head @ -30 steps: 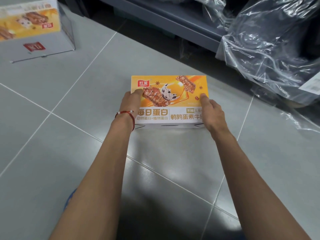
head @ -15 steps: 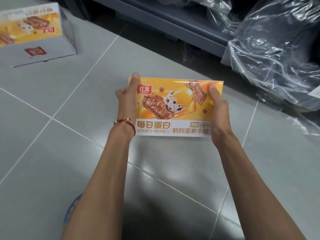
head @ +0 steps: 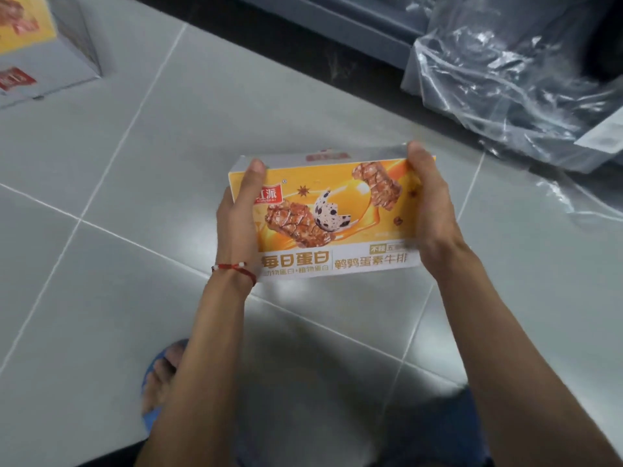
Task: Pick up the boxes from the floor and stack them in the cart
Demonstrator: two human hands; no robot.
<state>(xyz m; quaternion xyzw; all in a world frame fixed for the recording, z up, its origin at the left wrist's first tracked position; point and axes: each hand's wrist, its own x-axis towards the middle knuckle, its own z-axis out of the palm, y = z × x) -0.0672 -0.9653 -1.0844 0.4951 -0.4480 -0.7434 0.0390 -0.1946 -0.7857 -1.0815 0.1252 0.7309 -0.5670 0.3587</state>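
1. The grey tiled floor (head: 141, 170) fills my view. I see no cart I can be sure of, so I judge the carry will begin with a turn to find it.
2. Crumpled clear plastic (head: 505, 82) lies at 1 to 2 o'clock, well apart from the hands.
3. The box (head: 337, 210) I am handling is at centre, held clear of the floor. Its long axis runs 9 to 3 o'clock, with the 3 o'clock end tipped slightly higher and the printed face towards me.
4. A second box (head: 50, 72) of the same design rests on the floor at 10 o'clock, nearer my left side and not yet picked up.
5. My left hand (head: 236, 220) clasps the 9 o'clock short end and my right hand (head: 435, 214) the 3 o'clock end. Both thumbs lie on the face and the fingers curl behind. Both hands are equally near.
6. Writing: a red logo "红派", big orange "每日蛋白", then "鹌鹑蛋素牛排". The smaller line reads roughly "动物蛋白+植物蛋白". A speckled egg and brown bars are pictured.
7. A red cord bracelet (head: 236, 269) circles my left wrist.
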